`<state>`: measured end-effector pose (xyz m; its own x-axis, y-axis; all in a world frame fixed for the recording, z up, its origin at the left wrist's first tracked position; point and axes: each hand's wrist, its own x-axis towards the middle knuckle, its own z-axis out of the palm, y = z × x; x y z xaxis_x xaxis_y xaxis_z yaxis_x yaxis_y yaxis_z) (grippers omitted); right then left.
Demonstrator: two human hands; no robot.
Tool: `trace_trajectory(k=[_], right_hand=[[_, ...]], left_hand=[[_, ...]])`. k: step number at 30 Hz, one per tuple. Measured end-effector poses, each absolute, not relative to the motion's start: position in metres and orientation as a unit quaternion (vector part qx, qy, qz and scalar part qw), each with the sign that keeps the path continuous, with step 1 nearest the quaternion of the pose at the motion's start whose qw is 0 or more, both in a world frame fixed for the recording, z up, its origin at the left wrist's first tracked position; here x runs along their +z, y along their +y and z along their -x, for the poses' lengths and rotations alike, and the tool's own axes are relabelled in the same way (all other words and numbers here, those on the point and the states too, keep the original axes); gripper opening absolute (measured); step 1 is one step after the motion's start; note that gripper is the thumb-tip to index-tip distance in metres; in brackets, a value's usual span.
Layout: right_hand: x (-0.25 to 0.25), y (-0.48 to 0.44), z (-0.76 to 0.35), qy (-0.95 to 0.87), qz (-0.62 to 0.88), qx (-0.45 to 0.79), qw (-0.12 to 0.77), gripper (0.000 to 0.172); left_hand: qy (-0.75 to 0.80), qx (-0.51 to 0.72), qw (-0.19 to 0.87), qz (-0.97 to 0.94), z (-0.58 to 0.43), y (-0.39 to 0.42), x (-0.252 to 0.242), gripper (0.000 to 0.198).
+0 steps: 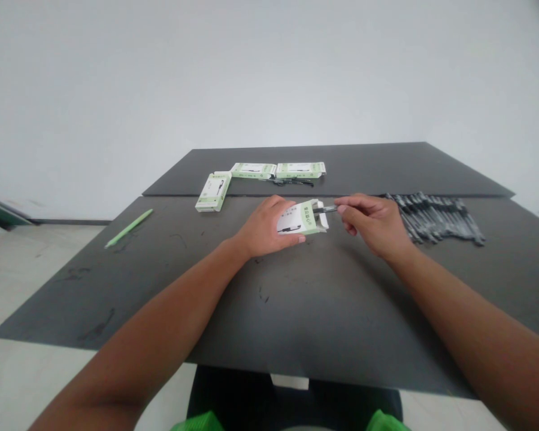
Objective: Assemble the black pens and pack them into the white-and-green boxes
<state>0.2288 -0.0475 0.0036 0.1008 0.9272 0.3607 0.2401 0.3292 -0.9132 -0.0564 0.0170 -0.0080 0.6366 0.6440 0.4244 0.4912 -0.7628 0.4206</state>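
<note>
My left hand [268,227] is wrapped round a small white and green pen box [302,218], its open end facing right with the flaps out. Between its fingertips my right hand [372,221] pinches a black and clear pen [327,209], whose far end is inside the box's opening. How many pens lie inside the box is hidden. To the right of my right hand, many similar pens [440,216] lie side by side in a loose row on the dark table [291,311].
Three more pen boxes lie farther back: one at an angle [214,191], a second [254,170] and a third [300,170] end to end. Several pens [296,182] lie before them. A green pen [129,228] rests at the left. A white wall [269,72] stands behind the table.
</note>
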Motion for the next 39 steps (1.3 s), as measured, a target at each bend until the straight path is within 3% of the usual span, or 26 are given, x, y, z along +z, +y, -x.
trace_trajectory(k=[10, 15, 24, 27, 30, 33, 35, 39], right_hand=[[-0.003, -0.045, -0.223, -0.569, 0.483, 0.362, 0.558, 0.017], [0.002, -0.051, -0.218, -0.606, 0.436, 0.396, 0.534, 0.032], [0.015, -0.028, -0.260, -0.450, 0.533, 0.228, 0.679, 0.023], [0.019, -0.023, -0.281, -0.440, 0.576, 0.196, 0.661, 0.020], [0.019, -0.022, -0.300, -0.473, 0.677, 0.149, 0.543, 0.022], [0.011, -0.020, -0.313, -0.593, 0.752, 0.052, 0.283, 0.015], [0.001, -0.018, -0.317, -0.641, 0.750, 0.023, 0.162, 0.014], [-0.014, -0.012, -0.320, -0.673, 0.737, -0.001, 0.061, 0.021]], left_hand=[[0.312, 0.285, 0.134, -0.896, 0.055, 0.016, -0.007, 0.084], [0.313, 0.281, 0.128, -0.898, 0.055, 0.016, -0.008, 0.083], [0.315, 0.284, 0.131, -0.896, 0.057, 0.015, -0.009, 0.083], [0.315, 0.284, 0.129, -0.896, 0.058, 0.016, -0.010, 0.082], [0.315, 0.285, 0.128, -0.896, 0.058, 0.015, -0.011, 0.082], [0.315, 0.286, 0.127, -0.896, 0.058, 0.015, -0.010, 0.082], [0.316, 0.285, 0.126, -0.896, 0.057, 0.015, -0.010, 0.082], [0.317, 0.286, 0.125, -0.896, 0.057, 0.015, -0.009, 0.083]])
